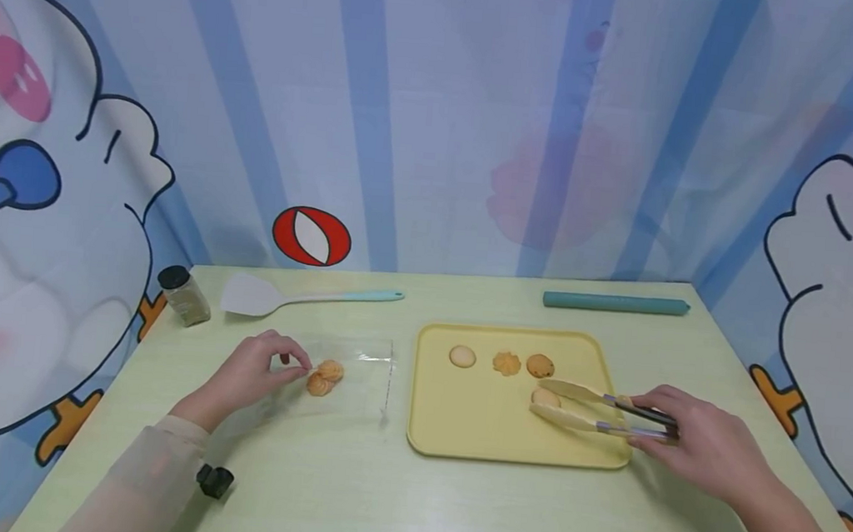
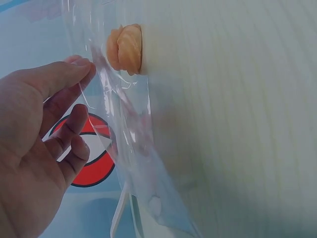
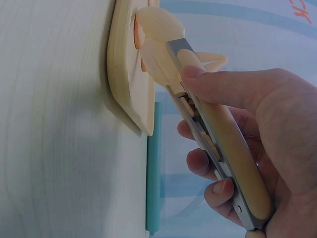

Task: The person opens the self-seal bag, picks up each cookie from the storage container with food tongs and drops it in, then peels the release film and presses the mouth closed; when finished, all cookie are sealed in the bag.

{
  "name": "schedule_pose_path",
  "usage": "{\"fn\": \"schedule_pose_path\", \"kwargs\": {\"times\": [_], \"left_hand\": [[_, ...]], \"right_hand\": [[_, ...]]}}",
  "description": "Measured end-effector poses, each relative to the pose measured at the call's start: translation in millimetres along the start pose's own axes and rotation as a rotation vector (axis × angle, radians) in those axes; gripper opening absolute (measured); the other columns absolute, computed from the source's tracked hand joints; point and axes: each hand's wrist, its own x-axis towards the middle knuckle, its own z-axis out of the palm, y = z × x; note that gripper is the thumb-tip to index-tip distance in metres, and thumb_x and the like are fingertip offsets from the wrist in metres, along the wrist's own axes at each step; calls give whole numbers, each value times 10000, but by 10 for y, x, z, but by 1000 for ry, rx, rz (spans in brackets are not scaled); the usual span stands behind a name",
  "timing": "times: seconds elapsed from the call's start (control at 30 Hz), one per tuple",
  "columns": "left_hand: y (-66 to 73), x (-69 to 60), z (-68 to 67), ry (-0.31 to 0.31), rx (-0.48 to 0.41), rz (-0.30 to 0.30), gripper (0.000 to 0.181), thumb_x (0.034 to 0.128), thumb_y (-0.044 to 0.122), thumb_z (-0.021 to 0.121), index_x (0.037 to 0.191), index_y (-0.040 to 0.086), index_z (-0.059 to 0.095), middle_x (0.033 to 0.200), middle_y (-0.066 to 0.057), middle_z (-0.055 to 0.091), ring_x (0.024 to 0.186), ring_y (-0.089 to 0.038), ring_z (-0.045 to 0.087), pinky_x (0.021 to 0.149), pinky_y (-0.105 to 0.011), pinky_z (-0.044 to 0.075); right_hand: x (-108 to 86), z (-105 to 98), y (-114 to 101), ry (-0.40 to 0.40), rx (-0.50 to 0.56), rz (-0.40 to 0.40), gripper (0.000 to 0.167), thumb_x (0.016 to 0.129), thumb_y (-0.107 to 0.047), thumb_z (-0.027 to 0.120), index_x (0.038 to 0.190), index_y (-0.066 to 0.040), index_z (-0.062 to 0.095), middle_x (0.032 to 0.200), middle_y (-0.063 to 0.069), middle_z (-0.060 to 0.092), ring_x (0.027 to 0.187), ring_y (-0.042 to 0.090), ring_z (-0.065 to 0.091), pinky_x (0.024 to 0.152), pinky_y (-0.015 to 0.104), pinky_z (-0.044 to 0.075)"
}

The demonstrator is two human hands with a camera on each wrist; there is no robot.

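Observation:
My left hand [image 1: 252, 376] pinches the edge of a clear plastic bag [image 2: 126, 129] between thumb and forefinger. Inside the bag, near its pinched edge, lie a few small golden cookies [image 1: 325, 377]. My right hand [image 1: 713, 446] grips a pair of tongs [image 3: 218, 139] with cream tips and metal-edged handles. Over the yellow tray [image 1: 458, 431], the tong tips stand on either side of a round pale cookie [image 1: 546, 397]; whether they touch it I cannot tell. Along the tray's far part lie a pale round cookie [image 1: 462, 356], a flower-shaped cookie [image 1: 506, 363] and a browner, speckled cookie [image 1: 540, 365].
Behind the bag lies a spatula [image 1: 254, 295] with a pale blue handle. A black-lidded seasoning jar [image 1: 186, 301] stands at the table's far left corner. At the back right is a teal rolling pin [image 1: 615, 303]. A printed curtain [image 1: 452, 134] closes off the back.

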Motion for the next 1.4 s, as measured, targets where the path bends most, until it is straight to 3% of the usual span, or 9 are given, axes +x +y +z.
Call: {"fn": "schedule_pose_path", "kwargs": {"times": [0.37, 0.67, 0.9, 1.07, 1.4], "left_hand": [[8, -9, 3, 5, -8, -2, 119, 902, 96, 793, 948, 205, 781, 965, 54, 729, 889, -182, 582, 787, -397, 491], [42, 17, -22, -1, -13, -9, 120, 901, 99, 794, 953, 207, 783, 973, 44, 734, 903, -195, 585, 798, -403, 492], [33, 16, -18, 1, -12, -15, 136, 901, 107, 797, 946, 235, 779, 975, 52, 730, 904, -182, 583, 794, -379, 484], [33, 15, -11, 3, -17, -19, 140, 900, 107, 798, 947, 238, 778, 976, 50, 731, 903, -179, 583, 789, -370, 480], [46, -1, -45, 6, -21, -36, 119, 906, 119, 795, 964, 223, 782, 977, 38, 723, 911, -193, 578, 763, -352, 464]], "right_hand": [[140, 65, -160, 53, 20, -78, 436, 822, -427, 864, 1190, -224, 751, 1076, -67, 702, 638, -77, 468, 509, 220, 367], [439, 101, -371, 88, 86, -148, 415, 850, -412, 845, 1199, -213, 740, 1032, -96, 673, 647, -41, 443, 533, 222, 367], [742, 169, -649, 84, 92, -227, 458, 856, -422, 834, 1244, -202, 732, 1150, -33, 715, 710, 6, 538, 599, 275, 439], [921, 257, -862, 85, 105, -281, 474, 848, -437, 839, 1244, -197, 738, 1143, -40, 722, 782, 79, 630, 657, 324, 502], [1180, 473, -1250, 50, 133, -337, 452, 865, -478, 815, 1245, -245, 739, 1105, -121, 699, 716, 16, 571, 620, 268, 465]]}}
